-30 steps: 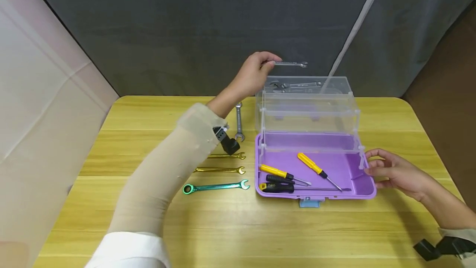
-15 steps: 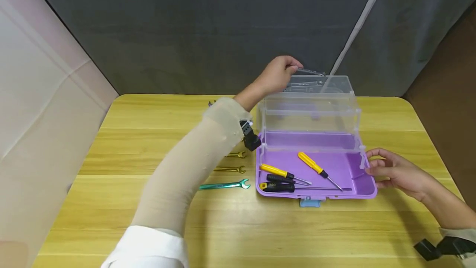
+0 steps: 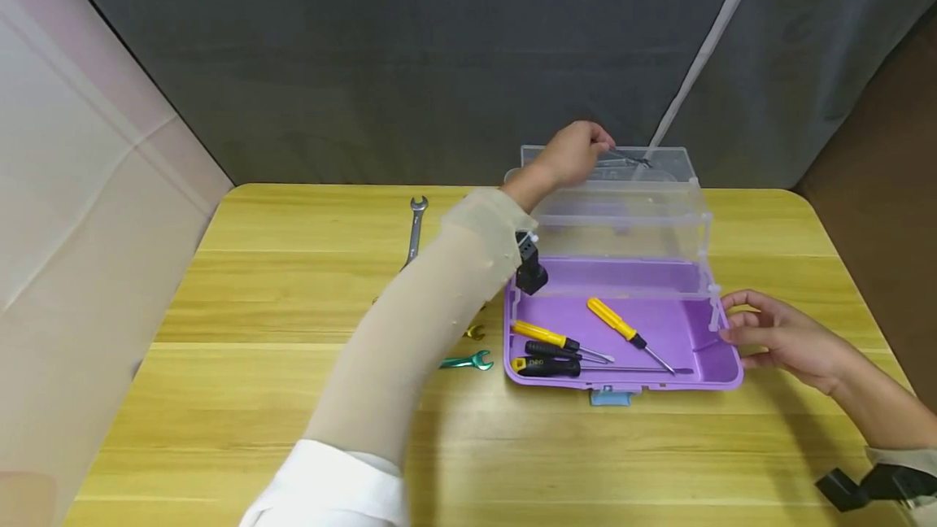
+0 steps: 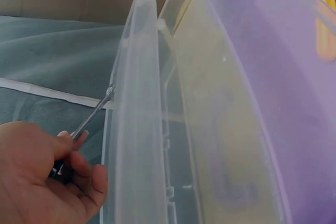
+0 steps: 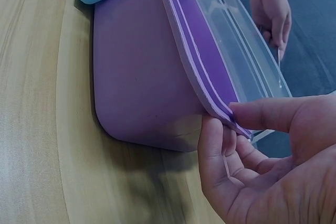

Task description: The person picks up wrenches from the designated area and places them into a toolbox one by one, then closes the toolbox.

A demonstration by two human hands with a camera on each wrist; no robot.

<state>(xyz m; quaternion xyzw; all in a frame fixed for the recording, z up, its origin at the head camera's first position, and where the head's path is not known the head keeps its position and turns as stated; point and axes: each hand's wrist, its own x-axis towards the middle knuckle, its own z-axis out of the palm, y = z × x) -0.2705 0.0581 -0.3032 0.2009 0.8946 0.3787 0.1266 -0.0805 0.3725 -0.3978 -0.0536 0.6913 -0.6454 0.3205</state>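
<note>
Now the silver wrench (image 3: 629, 158) has come right and down: a second ago it sat level and left of the clear upper tray (image 3: 622, 196), and here its far end dips at the rim. Whether it's past the wall or merely over it, I can't tell. The left hand (image 3: 573, 156) has the near end pinched between thumb and fingers, that grip firmly closed on it, so no release yet; I'd judge the sideways carry almost done.

Below, the purple toolbox (image 3: 684, 385) hasn't budged, and neither has the right hand (image 3: 794, 346), its grip pinched on the box's right rim, likely steadying it. Four screwdrivers (image 3: 613, 320) lie in the base just as they did.

Out on the counter (image 3: 190, 397), the left forearm (image 3: 417, 332) has swept over, hiding most of the green wrench (image 3: 468, 361) and uncovering another silver open-ended wrench (image 3: 416, 226) by the back edge.
</note>
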